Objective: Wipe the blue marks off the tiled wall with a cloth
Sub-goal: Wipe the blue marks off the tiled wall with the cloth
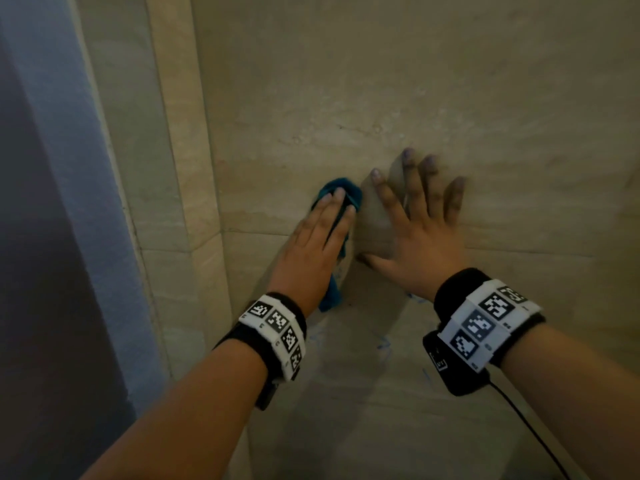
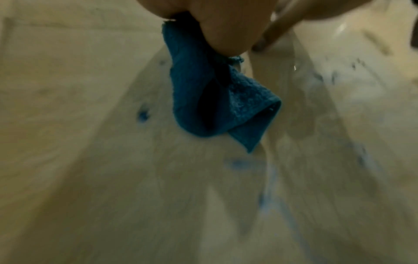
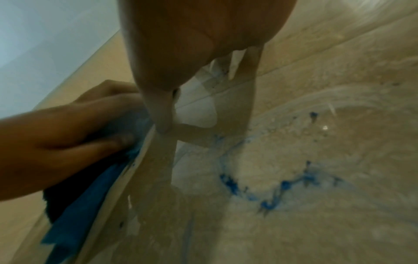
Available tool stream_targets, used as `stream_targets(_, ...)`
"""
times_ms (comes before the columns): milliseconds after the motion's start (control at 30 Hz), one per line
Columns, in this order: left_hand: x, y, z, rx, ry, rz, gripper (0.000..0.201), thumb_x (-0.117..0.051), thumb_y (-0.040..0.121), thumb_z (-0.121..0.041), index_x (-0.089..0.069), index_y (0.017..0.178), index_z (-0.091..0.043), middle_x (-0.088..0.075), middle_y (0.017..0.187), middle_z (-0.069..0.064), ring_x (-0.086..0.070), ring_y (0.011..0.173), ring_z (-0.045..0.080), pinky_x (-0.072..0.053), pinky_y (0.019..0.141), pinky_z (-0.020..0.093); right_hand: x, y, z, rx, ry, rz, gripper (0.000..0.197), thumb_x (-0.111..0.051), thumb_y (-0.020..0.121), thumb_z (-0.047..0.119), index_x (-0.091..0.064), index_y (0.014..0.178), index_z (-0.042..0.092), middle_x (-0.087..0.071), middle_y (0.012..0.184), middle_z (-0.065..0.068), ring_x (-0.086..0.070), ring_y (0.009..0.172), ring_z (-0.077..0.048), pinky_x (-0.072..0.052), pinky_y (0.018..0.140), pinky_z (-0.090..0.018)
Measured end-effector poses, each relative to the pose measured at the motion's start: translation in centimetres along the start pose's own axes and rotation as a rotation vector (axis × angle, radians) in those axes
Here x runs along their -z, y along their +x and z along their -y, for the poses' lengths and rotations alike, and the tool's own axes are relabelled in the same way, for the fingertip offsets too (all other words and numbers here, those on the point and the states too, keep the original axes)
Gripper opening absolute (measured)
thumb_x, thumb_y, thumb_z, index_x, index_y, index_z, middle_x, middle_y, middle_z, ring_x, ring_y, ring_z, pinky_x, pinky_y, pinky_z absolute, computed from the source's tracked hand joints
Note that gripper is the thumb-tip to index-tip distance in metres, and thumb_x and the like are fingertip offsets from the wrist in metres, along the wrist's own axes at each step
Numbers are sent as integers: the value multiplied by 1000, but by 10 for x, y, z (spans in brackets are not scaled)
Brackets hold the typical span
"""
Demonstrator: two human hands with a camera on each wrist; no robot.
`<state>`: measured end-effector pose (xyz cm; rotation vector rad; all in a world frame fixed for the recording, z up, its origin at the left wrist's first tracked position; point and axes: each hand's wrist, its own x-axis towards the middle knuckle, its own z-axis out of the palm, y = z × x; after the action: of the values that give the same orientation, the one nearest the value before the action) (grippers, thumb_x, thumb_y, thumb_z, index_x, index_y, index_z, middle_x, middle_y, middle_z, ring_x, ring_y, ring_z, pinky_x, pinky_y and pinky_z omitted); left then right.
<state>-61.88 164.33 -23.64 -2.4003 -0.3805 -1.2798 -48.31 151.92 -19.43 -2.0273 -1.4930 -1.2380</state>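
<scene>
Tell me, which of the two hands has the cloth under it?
The left hand: it presses the blue cloth against the tiled wall. The right hand lies spread, bare, on the tiles beside it.

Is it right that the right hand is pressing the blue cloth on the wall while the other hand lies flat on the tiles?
Not quite: the left hand presses the blue cloth on the wall, as the head view shows. The right hand is the one lying flat on the tiles, fingers spread, holding nothing.
</scene>
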Motion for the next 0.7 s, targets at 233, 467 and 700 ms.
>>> stream_targets(233,-8,-44,11,-71,57,81,67,-55,84,-7,-26,145,-12,-27,146,12,-29,132,30,-45,97,49,-5,-25,14,62,-21,13,112,-71,65,60,-13,153,21,1,158,-14,2,145,-37,2,110,-64)
stream_targets(467,16,-19,23,321,-23,114,76,-53,88,4,-12,150,-10,-14,158,16,-12,145,27,-15,113,33,-22,-47,33,-1,11,91,125,-74,55,68,-11,153,21,4,158,-14,7,145,-33,0,113,-60)
stream_targets(700,-8,-44,19,52,120,62,73,-52,77,-3,-24,145,-5,-36,147,19,-25,135,30,-25,107,42,-36,-46,41,-48,28,115,129,-69,53,74,-11,153,19,9,157,-11,15,144,-32,5,111,-63)
